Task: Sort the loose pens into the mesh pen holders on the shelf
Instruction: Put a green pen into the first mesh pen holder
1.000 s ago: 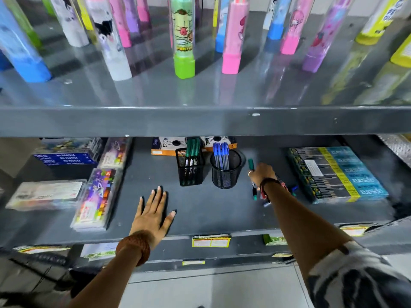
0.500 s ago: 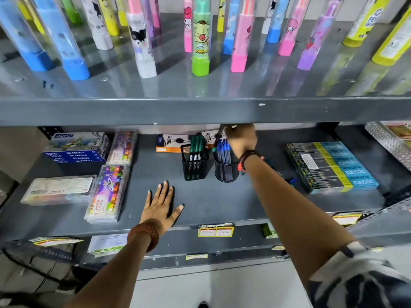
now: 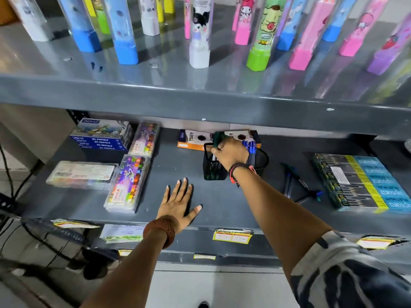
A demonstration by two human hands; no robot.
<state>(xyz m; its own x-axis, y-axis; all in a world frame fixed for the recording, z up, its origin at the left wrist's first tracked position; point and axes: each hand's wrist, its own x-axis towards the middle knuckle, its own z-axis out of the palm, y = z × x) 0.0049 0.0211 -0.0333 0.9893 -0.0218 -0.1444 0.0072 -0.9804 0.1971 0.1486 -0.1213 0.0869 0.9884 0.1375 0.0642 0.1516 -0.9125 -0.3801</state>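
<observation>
A square black mesh holder (image 3: 214,168) with green pens stands mid-shelf, and a round black mesh holder (image 3: 262,160) with blue pens stands to its right. My right hand (image 3: 230,153) is over the square holder, fingers closed on a green pen (image 3: 218,137) whose cap sticks up above the hand. A few loose pens (image 3: 298,181) lie on the shelf to the right of the holders. My left hand (image 3: 179,202) rests flat on the shelf in front, fingers spread, holding nothing.
Pastel boxes (image 3: 129,183) and a clear case (image 3: 82,174) lie on the left, a pencil box (image 3: 360,182) on the right, an orange box (image 3: 191,141) behind the holders. The upper shelf edge (image 3: 200,101) overhangs closely, carrying several tall colourful tubes.
My right hand picked a green pen from the loose pile, carried it left past the round holder, and now holds it over the square holder. My left hand stayed flat.
</observation>
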